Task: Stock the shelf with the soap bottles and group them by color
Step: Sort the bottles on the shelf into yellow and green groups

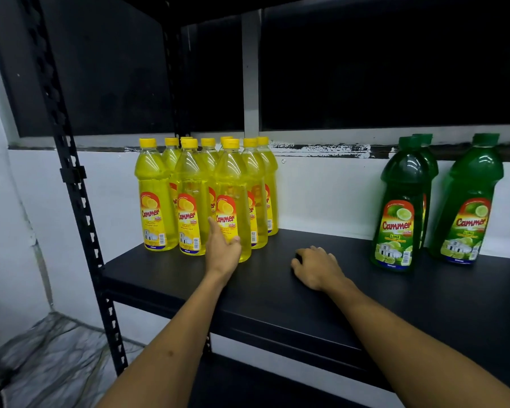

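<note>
Head view: left hand (pixel 222 249) touching front yellow bottle (pixel 232 198); right hand (pixel 315 267) resting on shelf (pixel 277 290).

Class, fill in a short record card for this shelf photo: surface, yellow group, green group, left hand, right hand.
surface: black shelf
yellow group: yellow bottles clustered upright at the shelf's left
green group: green bottles upright at the right, apart from the yellow
left hand: left hand touches the front yellow bottle, fingers straight
right hand: right hand rests on the shelf, holding nothing

Dim, front-lit scene with a black upper background, sharp focus, and wide-angle bending at the edges.
</note>
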{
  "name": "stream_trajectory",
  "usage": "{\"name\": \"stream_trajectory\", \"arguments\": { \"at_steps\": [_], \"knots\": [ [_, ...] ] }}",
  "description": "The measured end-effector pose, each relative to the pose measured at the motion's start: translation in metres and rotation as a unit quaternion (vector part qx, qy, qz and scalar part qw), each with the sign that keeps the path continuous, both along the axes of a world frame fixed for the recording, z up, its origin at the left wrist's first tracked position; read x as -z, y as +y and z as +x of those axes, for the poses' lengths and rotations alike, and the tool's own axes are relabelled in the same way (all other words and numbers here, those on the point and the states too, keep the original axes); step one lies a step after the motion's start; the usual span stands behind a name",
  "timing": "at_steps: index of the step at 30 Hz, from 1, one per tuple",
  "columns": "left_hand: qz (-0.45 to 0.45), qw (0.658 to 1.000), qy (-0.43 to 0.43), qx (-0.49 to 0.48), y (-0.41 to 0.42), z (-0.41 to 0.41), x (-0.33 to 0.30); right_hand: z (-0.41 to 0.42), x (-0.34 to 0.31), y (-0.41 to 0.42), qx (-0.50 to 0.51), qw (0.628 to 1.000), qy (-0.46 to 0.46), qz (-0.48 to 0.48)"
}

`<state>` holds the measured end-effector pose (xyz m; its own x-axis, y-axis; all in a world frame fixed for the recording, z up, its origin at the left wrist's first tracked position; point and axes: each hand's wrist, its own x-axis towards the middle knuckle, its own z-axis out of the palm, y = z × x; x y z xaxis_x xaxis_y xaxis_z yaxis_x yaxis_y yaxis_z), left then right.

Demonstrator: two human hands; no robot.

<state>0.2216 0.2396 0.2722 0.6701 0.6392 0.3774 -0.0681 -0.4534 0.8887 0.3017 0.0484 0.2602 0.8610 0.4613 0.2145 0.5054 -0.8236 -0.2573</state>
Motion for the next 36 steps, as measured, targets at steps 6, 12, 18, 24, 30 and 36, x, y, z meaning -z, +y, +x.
{"name": "stream_trajectory", "arguments": {
  "at_steps": [6,12,18,24,30,36],
  "knots": [
    [0.142,0.988,0.010,-0.057,-0.018,-0.011,-0.002,-0.008,-0.007,0.000,0.016,1.000,0.007,0.021],
    [0.344,0.933,0.020,-0.103,-0.036,-0.028,-0.001,-0.013,-0.011,-0.007,0.021,0.984,0.030,0.175],
    [0.463,0.886,0.028,-0.007,-0.056,-0.032,-0.002,-0.021,-0.015,-0.032,0.094,0.917,0.004,0.388],
    [0.468,0.866,0.130,0.117,-0.082,-0.018,0.000,-0.017,-0.017,-0.075,0.137,0.884,-0.055,0.444],
    [0.423,0.833,0.308,0.179,-0.094,-0.001,0.001,-0.010,-0.018,-0.108,0.294,0.860,-0.107,0.404],
    [0.414,0.828,0.340,0.168,-0.091,0.000,0.004,0.006,-0.015,-0.119,0.319,0.844,-0.001,0.430]
  ]
}}
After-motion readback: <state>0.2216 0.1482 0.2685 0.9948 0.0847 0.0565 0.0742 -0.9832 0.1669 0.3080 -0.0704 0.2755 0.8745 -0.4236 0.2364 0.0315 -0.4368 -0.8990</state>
